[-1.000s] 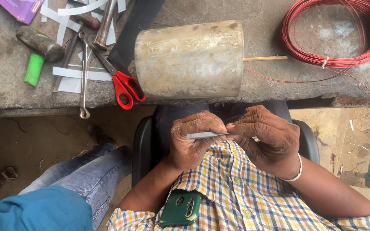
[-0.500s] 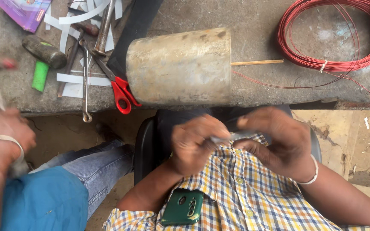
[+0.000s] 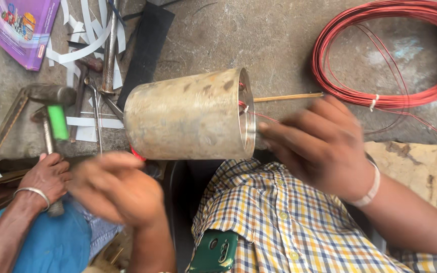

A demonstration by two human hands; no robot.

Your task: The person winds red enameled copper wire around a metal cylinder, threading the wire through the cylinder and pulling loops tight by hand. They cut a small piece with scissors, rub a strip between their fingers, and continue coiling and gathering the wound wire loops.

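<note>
the metal cylinder (image 3: 188, 116) lies on its side on the concrete bench (image 3: 259, 40), between the person's two hands. the right hand (image 3: 319, 146) reaches at its open rim, fingers blurred; whether it grips anything cannot be told. the left hand (image 3: 120, 189) hangs blurred just below the cylinder, holding nothing visible. the cylinder is dull, tarnished, with red wire (image 3: 390, 55) inside. it sits near the bench's front edge; tools crowd its left.

A flat purple rectangular package (image 3: 25, 29) lies at the bench's top-left corner.
</note>
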